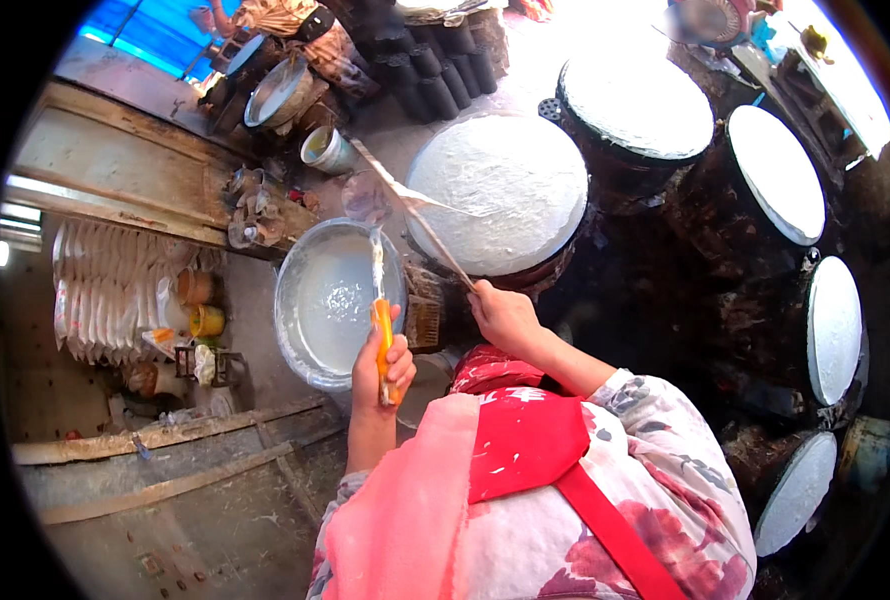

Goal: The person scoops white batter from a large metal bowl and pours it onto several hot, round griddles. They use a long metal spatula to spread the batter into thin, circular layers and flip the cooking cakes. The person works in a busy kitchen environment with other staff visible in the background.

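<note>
My left hand (383, 372) is closed around the yellow handle of a narrow-bladed tool (381, 318); its blade, smeared with white, points up over the rim of a wide basin (283, 318) of milky white liquid. The fingers of my right hand (505, 318) grip the near end of a long thin wooden stick (430, 232), which slants away up and to the left. Beside the stick a pale, pointed strip (443, 204) reaches over a round drum top (505, 190) coated in white; whether it is joined to the stick I cannot tell.
Several more dark drums with white round tops, one of them the far-right drum (637, 105), curve around my right side. A white bucket (329, 152) stands beyond the basin. Dark cylinders (430, 75) are stacked at the back. White packages (110, 290) lie at the left.
</note>
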Tool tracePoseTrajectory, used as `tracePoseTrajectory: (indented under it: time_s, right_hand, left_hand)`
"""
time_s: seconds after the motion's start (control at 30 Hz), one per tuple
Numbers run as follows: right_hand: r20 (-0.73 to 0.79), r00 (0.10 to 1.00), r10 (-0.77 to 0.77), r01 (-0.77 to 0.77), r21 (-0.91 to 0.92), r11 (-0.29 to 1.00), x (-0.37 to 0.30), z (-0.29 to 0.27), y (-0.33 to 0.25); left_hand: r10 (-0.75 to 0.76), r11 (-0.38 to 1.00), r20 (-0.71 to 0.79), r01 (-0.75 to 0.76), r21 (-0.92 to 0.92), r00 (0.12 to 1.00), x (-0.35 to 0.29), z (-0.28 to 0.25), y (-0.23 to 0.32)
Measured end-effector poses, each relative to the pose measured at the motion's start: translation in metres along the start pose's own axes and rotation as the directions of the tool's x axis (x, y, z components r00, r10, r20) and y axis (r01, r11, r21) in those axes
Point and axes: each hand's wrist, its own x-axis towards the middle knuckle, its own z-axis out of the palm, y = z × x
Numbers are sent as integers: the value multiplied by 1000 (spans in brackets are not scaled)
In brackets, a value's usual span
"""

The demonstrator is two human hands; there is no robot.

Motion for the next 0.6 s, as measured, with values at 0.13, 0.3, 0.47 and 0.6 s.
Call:
tracePoseTrajectory:
  time_s: [0.13, 0.3, 0.47, 0.6]
  right_hand:
    - [-40, 985, -166, 163, -64, 985, 15, -14, -10]
    - [-212, 948, 237, -281, -207, 937, 38, -77, 59]
    - [64, 996, 58, -16, -522, 853, 3, -49, 84]
    - [412, 911, 29, 150, -396, 906, -36, -26, 52]
  left_hand:
    - [-148, 967, -64, 131, -219, 987, 29, -13, 12]
    - [23, 987, 141, 0, -163, 990, 0, -8, 11]
    - [101, 993, -30, -102, -64, 994, -10, -19, 29]
    - [118, 984, -86, -128, -126, 989, -33, -37, 28]
